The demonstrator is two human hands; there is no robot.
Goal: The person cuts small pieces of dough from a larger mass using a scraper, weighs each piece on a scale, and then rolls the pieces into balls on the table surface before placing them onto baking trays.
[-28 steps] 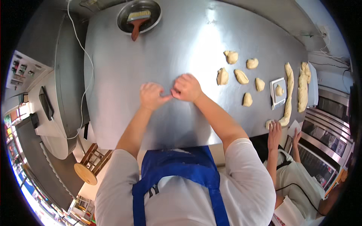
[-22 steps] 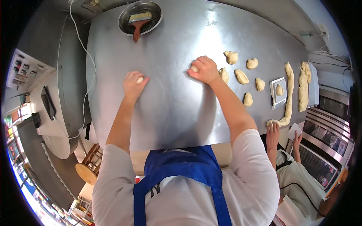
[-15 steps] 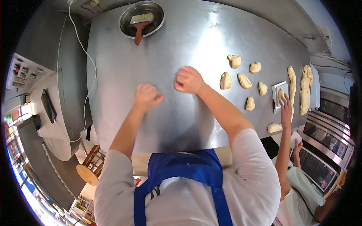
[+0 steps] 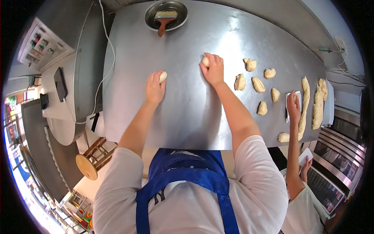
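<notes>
Bare metal shines on the wide table (image 4: 183,121), and a bright reflection lies on it just beyond the right grip. On this table the person's left hand (image 4: 154,87) is curled around the first dough ball (image 4: 163,76), which is visible at the inner side of the hand, between the thumb and the fingers. Likewise, the right hand (image 4: 214,70) is cupped around the second dough ball (image 4: 205,61), visible between its thumb and fingers, on the side toward the left grip. Both grips are thus closed around pale dough, and they stand well apart from each other. Ahead of the left grip, near the far edge, is a metal bowl (image 4: 181,15) with a wooden-handled brush (image 4: 162,28) in it. To the right of the right grip lie six dough pieces (image 4: 258,84), separate and uneven in shape. Farther right, a co-worker's hand (image 4: 293,106) partly covers a white scale (image 4: 287,111); I cannot tell exactly what its fingers touch. Beyond it are a long dough strip (image 4: 304,105) and a thicker dough roll (image 4: 318,109). Nearer than both grips, a blue apron (image 4: 187,175) covers the person's front.
</notes>
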